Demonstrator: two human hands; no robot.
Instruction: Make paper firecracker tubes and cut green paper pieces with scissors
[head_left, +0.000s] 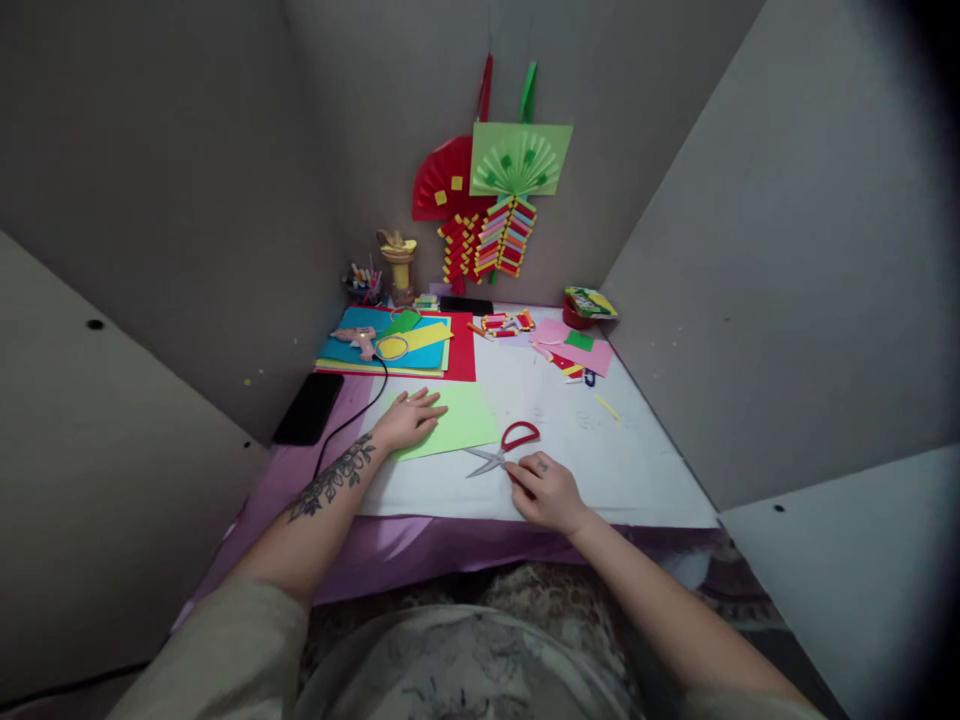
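My left hand (409, 420) lies on a light green sheet of paper (465, 425), its fingers stretched out and apart. Close to the sheet's lower right corner is a pair of scissors (503, 458) with red handles and spread blades. My right hand (546, 490) has its fingers closed round the nearer handle, which is mostly hidden under them. The blade tips point left toward the paper's lower edge.
Stacked coloured paper (352, 350) bears a pink glue gun (358, 338), its black cord running toward my left arm. A phone (309, 408) lies at the left edge. Pink paper (596, 352) and scraps lie back right. Paper fan decorations (517, 165) hang on the wall.
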